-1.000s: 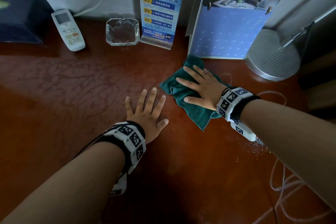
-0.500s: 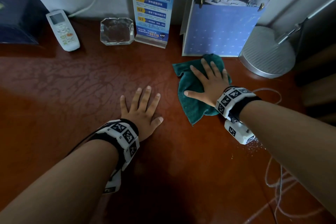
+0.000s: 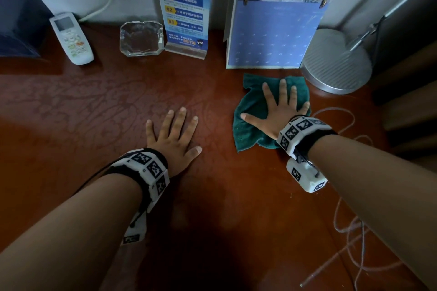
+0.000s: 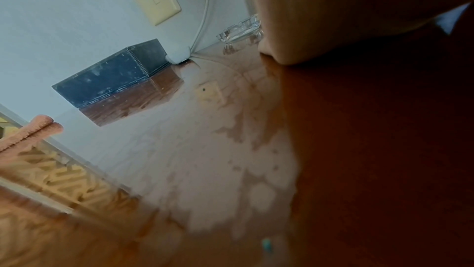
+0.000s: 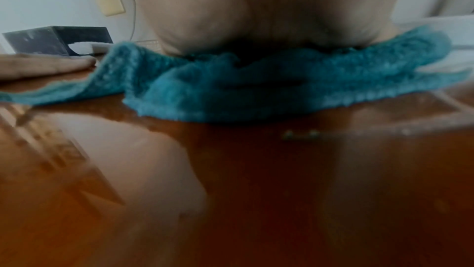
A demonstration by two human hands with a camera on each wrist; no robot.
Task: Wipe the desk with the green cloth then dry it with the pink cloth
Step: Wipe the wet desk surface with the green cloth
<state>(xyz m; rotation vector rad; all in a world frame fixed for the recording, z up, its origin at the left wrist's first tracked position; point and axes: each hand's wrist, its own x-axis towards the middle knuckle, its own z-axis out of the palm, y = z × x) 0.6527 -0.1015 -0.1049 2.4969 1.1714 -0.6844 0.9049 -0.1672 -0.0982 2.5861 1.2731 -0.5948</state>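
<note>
The green cloth (image 3: pixel 250 111) lies crumpled on the red-brown desk (image 3: pixel 94 113), in front of the calendar. My right hand (image 3: pixel 279 108) presses flat on it with fingers spread and pointing toward the wall. In the right wrist view the palm (image 5: pixel 256 8) sits on top of the green cloth (image 5: pixel 256 89). My left hand (image 3: pixel 175 134) rests flat on the bare desk to the cloth's left, holding nothing. The pink cloth (image 4: pixel 30 131) shows only in the left wrist view, folded at the desk's far left edge. Wet streaks mark the desk's left half.
Along the wall stand a dark box (image 3: pixel 16 23), a white remote (image 3: pixel 71 38), a glass ashtray (image 3: pixel 141 38), a blue sign (image 3: pixel 185 16), a calendar (image 3: pixel 274 30) and a round lamp base (image 3: pixel 335 61). A thin white cable (image 3: pixel 350 231) loops on the desk's right.
My right hand has slid the green cloth rightward toward the lamp base, and its fingers have turned from pointing left to pointing at the wall. The left hand has stayed put.
</note>
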